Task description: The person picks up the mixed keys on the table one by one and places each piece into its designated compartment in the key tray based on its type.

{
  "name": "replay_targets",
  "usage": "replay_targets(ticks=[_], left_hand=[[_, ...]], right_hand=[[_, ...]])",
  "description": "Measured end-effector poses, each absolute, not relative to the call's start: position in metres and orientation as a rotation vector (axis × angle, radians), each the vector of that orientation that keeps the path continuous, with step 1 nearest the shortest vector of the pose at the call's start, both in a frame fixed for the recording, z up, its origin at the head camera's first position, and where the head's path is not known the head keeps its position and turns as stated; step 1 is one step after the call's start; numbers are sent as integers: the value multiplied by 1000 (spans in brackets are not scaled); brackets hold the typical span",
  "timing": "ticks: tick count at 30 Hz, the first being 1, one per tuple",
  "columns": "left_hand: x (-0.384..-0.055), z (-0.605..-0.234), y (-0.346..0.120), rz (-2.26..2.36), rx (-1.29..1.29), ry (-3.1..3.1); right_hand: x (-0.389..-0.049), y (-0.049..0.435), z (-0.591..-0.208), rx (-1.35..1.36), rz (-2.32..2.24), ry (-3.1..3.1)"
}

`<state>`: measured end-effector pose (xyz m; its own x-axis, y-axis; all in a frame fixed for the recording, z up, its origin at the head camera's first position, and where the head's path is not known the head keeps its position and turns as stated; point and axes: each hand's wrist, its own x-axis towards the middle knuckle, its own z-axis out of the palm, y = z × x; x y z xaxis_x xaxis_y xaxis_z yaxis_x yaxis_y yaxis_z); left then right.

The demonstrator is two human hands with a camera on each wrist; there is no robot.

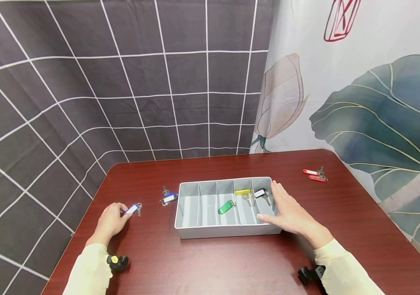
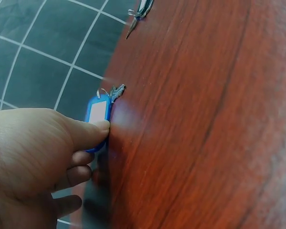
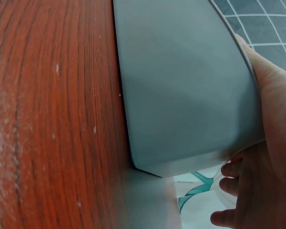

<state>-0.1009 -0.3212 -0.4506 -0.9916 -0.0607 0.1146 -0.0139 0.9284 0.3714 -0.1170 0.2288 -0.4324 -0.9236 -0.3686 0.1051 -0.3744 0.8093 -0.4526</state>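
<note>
My left hand [image 1: 111,221] pinches a blue key tag [image 2: 98,114] with a white label between thumb and fingers. A ring with keys [image 2: 117,91] hangs from the tag, close above the table at the left. At the right end of a grey divided tray [image 1: 228,231], my right hand [image 1: 292,211] holds the wall, thumb over the rim and fingers along the outside. Inside the tray, a green key tag [image 1: 226,207] lies in the middle compartment. To its right is a yellow key tag [image 1: 242,191] with a key, then a black key tag [image 1: 259,193] in the rightmost compartment.
Just left of the tray lie blue key tags [image 1: 170,197] with keys. Two red key tags [image 1: 317,178] with keys lie at the back right of the brown table [image 1: 210,266]. A dark gridded curtain [image 1: 139,82] hangs behind the table.
</note>
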Motion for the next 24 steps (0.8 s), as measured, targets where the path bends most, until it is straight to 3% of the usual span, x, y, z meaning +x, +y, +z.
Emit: replay_targets(ticks=[11, 24], left_hand=[[-99, -453, -323, -509, -22, -2939], [-97, -457, -323, -575, 101, -2876]], right_hand=[[-118, 229, -432, 613, 745, -2985], [-116, 229, -432, 607, 754, -2981]])
